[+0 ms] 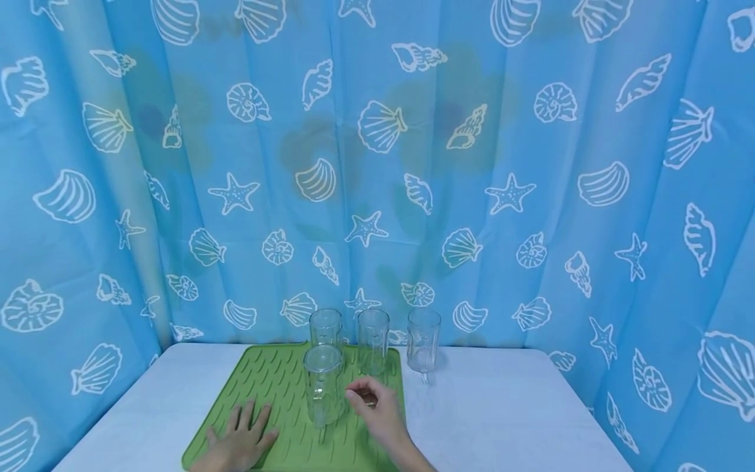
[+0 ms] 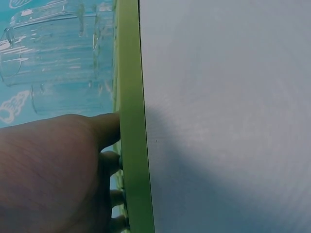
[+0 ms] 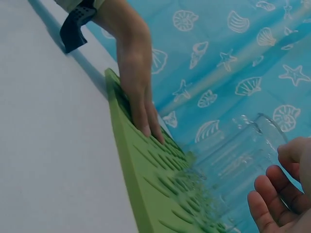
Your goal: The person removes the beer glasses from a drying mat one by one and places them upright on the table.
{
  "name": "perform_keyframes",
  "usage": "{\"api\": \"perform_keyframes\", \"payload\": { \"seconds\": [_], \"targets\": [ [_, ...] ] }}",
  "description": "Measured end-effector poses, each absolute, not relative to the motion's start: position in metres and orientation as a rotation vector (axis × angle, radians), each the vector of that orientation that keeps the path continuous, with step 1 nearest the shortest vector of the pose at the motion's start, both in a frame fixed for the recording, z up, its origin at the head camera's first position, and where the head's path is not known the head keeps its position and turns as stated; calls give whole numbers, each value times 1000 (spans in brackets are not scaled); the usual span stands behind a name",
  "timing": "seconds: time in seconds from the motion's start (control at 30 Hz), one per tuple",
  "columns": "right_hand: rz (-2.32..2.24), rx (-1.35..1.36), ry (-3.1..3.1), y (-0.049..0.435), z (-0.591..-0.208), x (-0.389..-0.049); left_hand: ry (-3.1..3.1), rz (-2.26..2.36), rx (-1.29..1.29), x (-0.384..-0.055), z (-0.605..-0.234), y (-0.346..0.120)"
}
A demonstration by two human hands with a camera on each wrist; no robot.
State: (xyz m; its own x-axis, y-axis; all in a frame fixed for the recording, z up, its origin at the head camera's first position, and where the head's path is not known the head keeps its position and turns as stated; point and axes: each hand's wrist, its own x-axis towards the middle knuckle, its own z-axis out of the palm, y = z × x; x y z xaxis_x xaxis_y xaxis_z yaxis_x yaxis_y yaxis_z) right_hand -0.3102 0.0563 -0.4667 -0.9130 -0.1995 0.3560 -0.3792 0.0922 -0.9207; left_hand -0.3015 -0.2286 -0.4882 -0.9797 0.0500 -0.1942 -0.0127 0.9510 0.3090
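My left hand [image 1: 238,439] lies with spread fingers on the ribbed green drying mat [image 1: 265,373], near its front left. In the left wrist view the thumb and fingertips meet the mat right behind its front edge. A clear glass mug [image 1: 323,393] stands on end at the middle of the mat, handle side toward me. Just right of this mug is my right hand [image 1: 380,410], fingers loosely bent and nothing visible held between them. The right wrist view has its fingertips [image 3: 262,199] beside the mug [image 3: 238,160].
Behind the front mug, two more glass mugs stand toward the mat's far edge, one at left [image 1: 326,322] and one at right [image 1: 373,341]. Another mug [image 1: 423,341] is on the white table [image 1: 483,406], just past the mat's right edge. A blue shell-patterned curtain [image 1: 377,177] encloses the table.
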Motion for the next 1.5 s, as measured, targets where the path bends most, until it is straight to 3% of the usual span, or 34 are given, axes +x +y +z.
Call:
{"api": "perform_keyframes", "payload": {
  "seconds": [0.7, 1.5],
  "targets": [
    [1909, 633, -2271, 17, -466, -295, 2897, 475, 22, -303, -494, -232],
    [1849, 673, -2274, 7, -475, -295, 2934, 420, 45, -301, -489, -228]
  ]
}}
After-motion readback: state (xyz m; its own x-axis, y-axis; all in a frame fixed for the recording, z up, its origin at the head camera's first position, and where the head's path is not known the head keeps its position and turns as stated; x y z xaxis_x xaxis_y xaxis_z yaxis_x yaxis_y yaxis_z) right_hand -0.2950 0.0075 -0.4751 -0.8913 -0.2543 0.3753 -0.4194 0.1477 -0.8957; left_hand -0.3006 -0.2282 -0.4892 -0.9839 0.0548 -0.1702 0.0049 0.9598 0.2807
